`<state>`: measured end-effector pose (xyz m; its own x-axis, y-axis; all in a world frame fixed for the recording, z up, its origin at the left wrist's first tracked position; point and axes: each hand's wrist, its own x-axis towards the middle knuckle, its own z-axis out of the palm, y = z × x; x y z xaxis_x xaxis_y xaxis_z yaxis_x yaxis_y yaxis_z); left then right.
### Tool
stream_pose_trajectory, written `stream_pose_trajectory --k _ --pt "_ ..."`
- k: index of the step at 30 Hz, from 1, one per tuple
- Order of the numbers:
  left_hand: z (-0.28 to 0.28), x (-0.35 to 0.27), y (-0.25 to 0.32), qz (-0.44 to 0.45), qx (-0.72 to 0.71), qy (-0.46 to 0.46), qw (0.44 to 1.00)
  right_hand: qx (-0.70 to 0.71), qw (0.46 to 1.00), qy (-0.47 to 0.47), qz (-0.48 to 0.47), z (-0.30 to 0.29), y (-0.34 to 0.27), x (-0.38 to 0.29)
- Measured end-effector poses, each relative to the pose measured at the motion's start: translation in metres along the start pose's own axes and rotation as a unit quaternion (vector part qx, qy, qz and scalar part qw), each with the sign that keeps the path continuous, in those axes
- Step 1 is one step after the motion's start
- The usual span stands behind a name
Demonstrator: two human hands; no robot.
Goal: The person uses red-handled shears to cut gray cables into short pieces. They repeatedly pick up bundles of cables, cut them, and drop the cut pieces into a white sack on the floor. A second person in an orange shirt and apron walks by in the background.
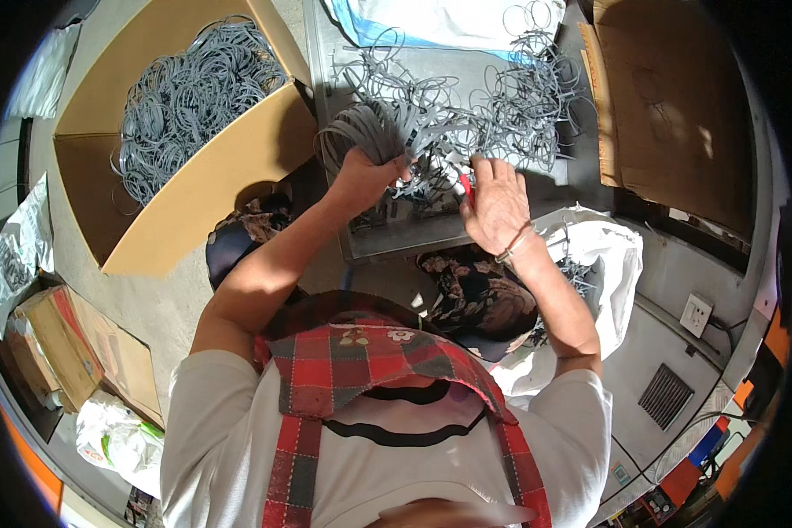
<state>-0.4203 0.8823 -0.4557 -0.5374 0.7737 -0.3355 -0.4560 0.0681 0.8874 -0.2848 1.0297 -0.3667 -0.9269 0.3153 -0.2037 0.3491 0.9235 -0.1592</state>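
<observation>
My left hand (364,179) is closed around a thick bundle of looped grey strips (363,132), plastic or rubber by their look. The free ends of the bundle fan out to the right. In my right hand (499,201) is a red-handled hand tool (466,186), probably nippers or snips. Its metal head reaches the strip ends between my hands; whether the jaws touch them is unclear. Tangled thin grey pieces (528,109) lie beyond both hands on a metal worktable (396,245), partly over a white sheet.
At the left, an open cardboard box (218,191) holds many grey loops (191,99). A white sack (617,257) with grey scraps stands by my right forearm. More cardboard (673,119) rises at the right, above a wall socket (697,314). A white-and-blue bag (449,23) lies at the back.
</observation>
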Motion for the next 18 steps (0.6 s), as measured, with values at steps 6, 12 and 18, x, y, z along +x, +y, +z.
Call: stream_pose_trajectory --k 6,12,18 --pt "-0.001 0.001 -0.009 0.03 0.029 -0.022 0.999 -0.092 0.994 -0.056 -0.028 -0.006 0.004 0.014" --pt "0.0 -0.002 -0.007 0.008 0.022 -0.024 0.999 -0.097 0.991 -0.09 -0.023 -0.018 0.001 0.014" --pt "0.0 0.0 -0.013 0.028 0.032 -0.034 0.999 -0.11 0.987 -0.111 -0.026 -0.018 0.001 0.017"
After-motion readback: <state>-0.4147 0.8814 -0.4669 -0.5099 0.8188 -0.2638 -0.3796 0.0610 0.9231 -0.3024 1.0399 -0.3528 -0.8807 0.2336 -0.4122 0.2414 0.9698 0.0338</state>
